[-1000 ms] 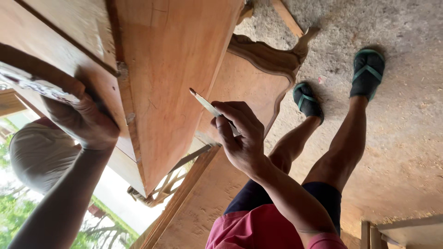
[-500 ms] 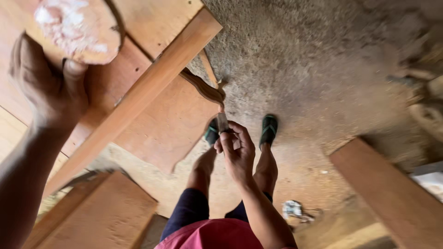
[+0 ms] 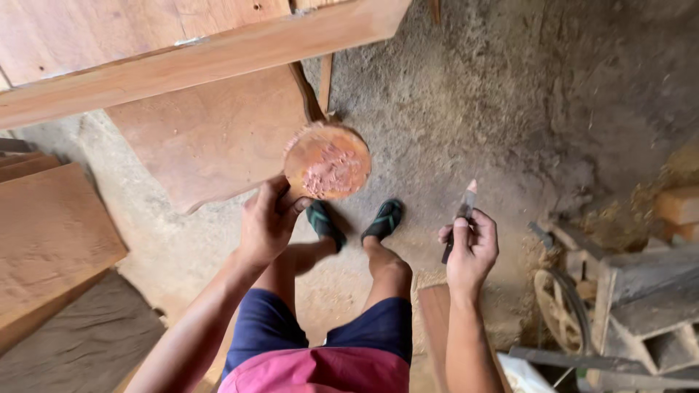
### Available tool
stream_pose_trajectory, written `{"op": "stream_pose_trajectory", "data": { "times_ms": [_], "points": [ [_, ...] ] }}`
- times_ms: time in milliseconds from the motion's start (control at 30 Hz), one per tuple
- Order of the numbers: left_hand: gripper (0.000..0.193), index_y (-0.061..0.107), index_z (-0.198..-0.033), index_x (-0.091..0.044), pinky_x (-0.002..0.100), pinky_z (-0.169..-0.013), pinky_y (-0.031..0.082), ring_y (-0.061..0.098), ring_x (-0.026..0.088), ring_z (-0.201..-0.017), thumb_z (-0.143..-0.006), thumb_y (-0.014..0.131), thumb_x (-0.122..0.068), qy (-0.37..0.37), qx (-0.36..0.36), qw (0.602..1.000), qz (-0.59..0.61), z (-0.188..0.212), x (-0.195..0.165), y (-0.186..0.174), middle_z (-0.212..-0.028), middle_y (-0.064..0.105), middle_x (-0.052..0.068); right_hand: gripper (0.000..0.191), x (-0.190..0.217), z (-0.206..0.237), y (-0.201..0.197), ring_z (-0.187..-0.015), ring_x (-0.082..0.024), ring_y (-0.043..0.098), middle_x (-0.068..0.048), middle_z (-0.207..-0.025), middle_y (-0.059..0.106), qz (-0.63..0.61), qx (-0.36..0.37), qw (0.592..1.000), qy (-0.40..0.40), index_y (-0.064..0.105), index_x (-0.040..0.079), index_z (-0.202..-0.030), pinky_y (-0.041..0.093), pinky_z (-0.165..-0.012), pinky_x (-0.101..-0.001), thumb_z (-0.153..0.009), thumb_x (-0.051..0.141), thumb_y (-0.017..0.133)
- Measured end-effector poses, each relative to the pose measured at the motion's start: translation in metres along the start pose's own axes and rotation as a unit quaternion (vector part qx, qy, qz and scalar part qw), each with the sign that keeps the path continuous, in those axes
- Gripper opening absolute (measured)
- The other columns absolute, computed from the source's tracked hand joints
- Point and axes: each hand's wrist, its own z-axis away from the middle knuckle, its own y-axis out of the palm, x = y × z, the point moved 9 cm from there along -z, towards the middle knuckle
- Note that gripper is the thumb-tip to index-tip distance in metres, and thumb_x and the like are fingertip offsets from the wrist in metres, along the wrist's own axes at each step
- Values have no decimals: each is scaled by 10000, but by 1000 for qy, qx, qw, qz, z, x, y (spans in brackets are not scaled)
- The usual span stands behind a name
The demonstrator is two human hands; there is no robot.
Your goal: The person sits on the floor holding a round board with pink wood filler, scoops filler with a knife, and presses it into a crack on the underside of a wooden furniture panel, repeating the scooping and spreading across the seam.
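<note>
Wooden furniture frame (image 3: 182,58) fills the upper left, with bare concrete floor (image 3: 510,109) beyond. Half a second ago the beam ran diagonally and the round lid sat high at top left; view has since swung, frame now lies further off. Left hand (image 3: 266,222) grasps a round disc-like lid (image 3: 328,161) by its lower edge, face up, pinkish filler paste on it, now lowered to centre above the sandalled feet (image 3: 357,222). Right hand (image 3: 472,247) is clenched on a small putty knife (image 3: 459,218), blade up, well apart from the lid. Judgement: hands have left the wood; reloading filler seems in hand.
</note>
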Motion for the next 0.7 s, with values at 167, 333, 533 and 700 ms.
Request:
{"op": "stream_pose_trajectory", "data": {
  "times_ms": [167,333,533,700],
  "points": [
    [386,660,-1134,-23,419,-604,521,635,316,-710,-854,849,-209,126,-66,986,-84,-35,30,8,-838,621,139,209,-30,-54,39,-754,-150,653,-83,-1005,634,5,12,998,-69,520,-31,-1260,569,-700,-291,-1053,-10,540],
    [400,670,-1162,-15,414,-618,507,617,312,-734,-876,836,-242,161,-127,972,-111,-36,102,24,-846,599,120,211,-72,-92,108,-757,-163,649,-95,-1024,632,-30,68,987,-146,514,-32,-1280,567,-729,-301,-1072,-16,546],
    [441,681,-1099,-9,402,-554,485,596,286,-661,-822,859,-301,185,-190,955,-129,-19,135,45,-777,576,107,204,-84,-115,157,-737,-163,650,-101,-1003,639,-45,89,974,-205,526,-35,-1260,558,-703,-289,-1064,2,568],
    [394,691,-1018,-41,394,-539,497,627,270,-648,-812,842,-341,223,-239,933,-149,-4,135,47,-761,588,86,227,-79,-119,183,-742,-156,663,-88,-931,647,-58,113,953,-273,522,-33,-1272,561,-692,-281,-1054,6,572]
  ]
}}
